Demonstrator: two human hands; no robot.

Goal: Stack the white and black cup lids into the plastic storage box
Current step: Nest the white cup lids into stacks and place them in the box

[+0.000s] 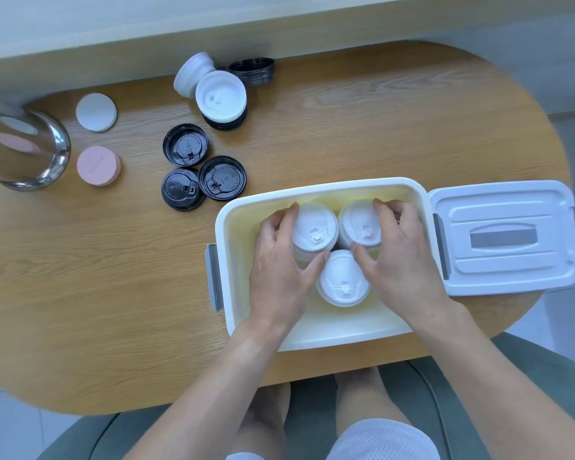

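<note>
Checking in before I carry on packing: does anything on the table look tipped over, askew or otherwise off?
One thing: a white lid stack at the far edge lies tipped on its side, leaning against the upright mixed stack. Three black lids lie loose and unstacked. In the storage box, three white stacks stand upright.

A: What is lying on the wooden table (113, 277) at the far left?

B: A shiny metal container (27, 151) is lying there on its side (only part of it is showing). Just beside it, a white round coaster (96, 112) and a pink round one (98, 166) are sitting, slightly apart.

A: And below?

B: A grey-green chair (452, 386) is showing under the table edge.
</note>
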